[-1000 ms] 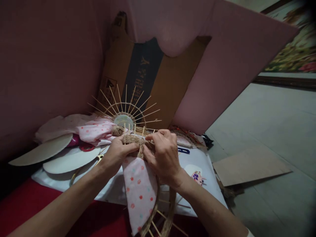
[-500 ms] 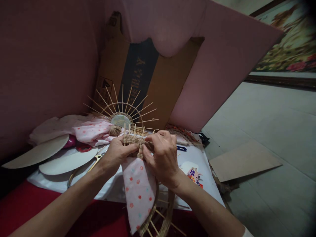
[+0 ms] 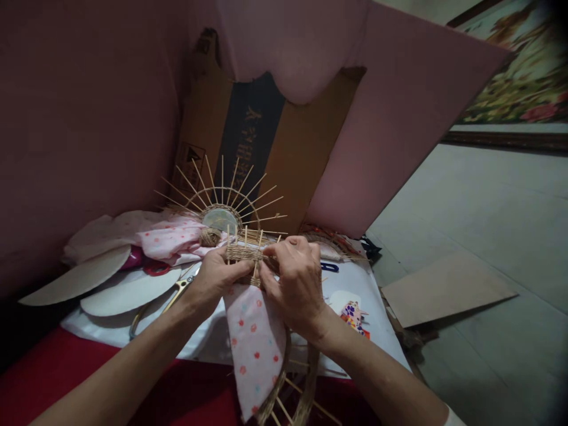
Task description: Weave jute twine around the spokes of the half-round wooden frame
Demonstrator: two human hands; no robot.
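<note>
A woven twine band on thin sticks [image 3: 243, 253] is between my two hands, its stick ends poking up above the weave. My left hand [image 3: 220, 271] grips its left end, thumb lying across the front. On the right side, my right hand [image 3: 293, 275] has its fingers bent and pinched against the weave; its fingertips are partly hidden. Below hangs a pink floral cloth piece [image 3: 255, 349], joined to the work, with a curved woven edge [image 3: 277, 393] and more sticks behind it.
Behind stands a round mirror [image 3: 220, 220] with radiating sticks, beside a twine ball [image 3: 210, 236] and crumpled floral cloth [image 3: 171, 236]. Scissors [image 3: 180, 288] and white curved card pieces [image 3: 128, 291] lie left. Cardboard [image 3: 306, 154] leans at the back; a patterned scrap [image 3: 354, 315] lies right.
The whole view has shifted slightly, moving things a little right and down. Both hands keep their hold on the woven band, with hardly any change in their pose.
</note>
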